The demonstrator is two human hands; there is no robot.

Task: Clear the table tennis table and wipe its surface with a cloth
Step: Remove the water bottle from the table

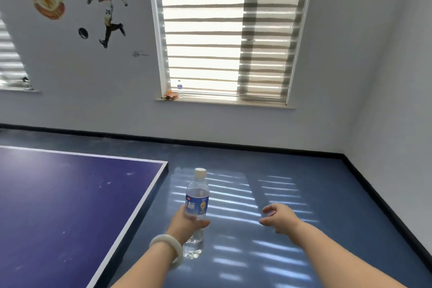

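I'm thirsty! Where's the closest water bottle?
In the head view, the left hand holds the water bottle upright over the floor, right of the table tennis table.

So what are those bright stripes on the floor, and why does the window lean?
Head view: the stripes on the floor are sunlight through the blind, whose bright slats are overexposed; the wide-angle lens tilts the window frame; the right hand looks slightly blurred, the bottle in the left hand sharp.

At left edge, table tennis table [58, 206] cropped (windowsill clutter [171, 95] too small)
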